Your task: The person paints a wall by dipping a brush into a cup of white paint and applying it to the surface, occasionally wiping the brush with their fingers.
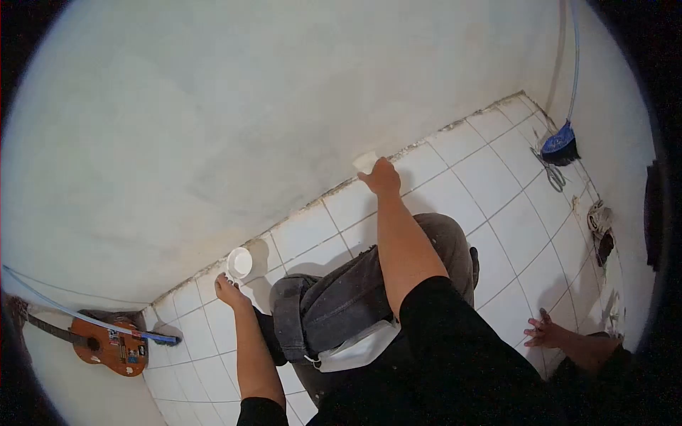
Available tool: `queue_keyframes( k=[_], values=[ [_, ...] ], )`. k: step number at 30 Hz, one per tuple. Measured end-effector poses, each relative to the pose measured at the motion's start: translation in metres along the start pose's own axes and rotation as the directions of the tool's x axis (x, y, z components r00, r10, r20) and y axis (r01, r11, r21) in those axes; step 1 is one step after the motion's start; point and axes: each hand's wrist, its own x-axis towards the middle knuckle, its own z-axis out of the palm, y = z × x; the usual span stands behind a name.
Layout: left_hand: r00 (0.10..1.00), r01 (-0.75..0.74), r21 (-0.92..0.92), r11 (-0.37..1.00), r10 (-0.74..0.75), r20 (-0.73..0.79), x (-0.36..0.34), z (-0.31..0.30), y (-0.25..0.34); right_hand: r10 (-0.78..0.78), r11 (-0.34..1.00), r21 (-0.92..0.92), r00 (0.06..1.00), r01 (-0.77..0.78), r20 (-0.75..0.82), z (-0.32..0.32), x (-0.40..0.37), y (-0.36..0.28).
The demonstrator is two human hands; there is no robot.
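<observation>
White and round, a small cup shows in the head view near the foot of the wall, above the tiled floor. The left hand grips it low at its near side, fingers closed, seemingly so that the open mouth faces up and nothing spills; whether it also touches the floor, I cannot tell. The right hand closes on a pale flat piece and holds it against the wall just above the floor's edge, probably flat so that its face meets the surface evenly. Bent knees near the wall likely bring both hands within low reach. Off to the right, beside neither held thing, are another person's hand, fingers spread, and a blue broom next to scissors.
</observation>
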Motion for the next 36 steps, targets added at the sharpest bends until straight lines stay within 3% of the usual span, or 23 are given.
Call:
queue_keyframes(
  k=[3, 7, 12, 19, 21, 31, 33, 36],
  values=[
    [1.000, -0.014, 0.018, 1.000, 0.014, -0.008, 0.000, 0.000, -0.001, 0.034, 0.992, -0.128, 0.997, -0.025, 0.070, 0.002, -0.001, 0.001],
    [1.000, -0.005, 0.041, 0.999, 0.006, -0.018, -0.003, 0.002, 0.002, 0.070, 0.989, -0.135, 0.992, -0.056, 0.104, 0.018, 0.009, 0.005],
    [1.000, 0.011, 0.061, 0.998, -0.011, -0.001, 0.008, 0.005, -0.006, -0.011, 0.987, -0.158, 0.991, 0.033, 0.137, 0.031, 0.015, 0.010],
    [0.998, 0.014, 0.093, 0.996, -0.020, 0.060, 0.011, 0.007, -0.010, 0.070, 0.997, -0.022, 0.982, -0.068, 0.174, 0.034, 0.022, 0.010],
    [0.998, 0.014, 0.104, 0.994, -0.020, 0.051, 0.011, 0.007, -0.009, -0.023, 0.998, 0.054, 0.997, 0.019, 0.075, 0.031, 0.021, 0.005],
    [0.999, -0.004, 0.035, 0.999, 0.006, -0.051, 0.000, 0.008, 0.004, -0.104, 0.932, 0.337, 0.990, 0.130, -0.096, 0.007, 0.007, -0.016],
    [1.000, 0.004, 0.045, 0.999, -0.003, -0.021, 0.003, 0.002, 0.004, -0.042, 0.896, 0.427, 0.983, 0.117, -0.181, 0.005, -0.001, -0.017],
    [0.999, -0.030, 0.050, 0.998, 0.031, -0.015, -0.002, 0.005, 0.004, -0.061, 0.963, 0.257, 0.994, 0.083, -0.094, 0.001, -0.009, -0.013]
  ],
)
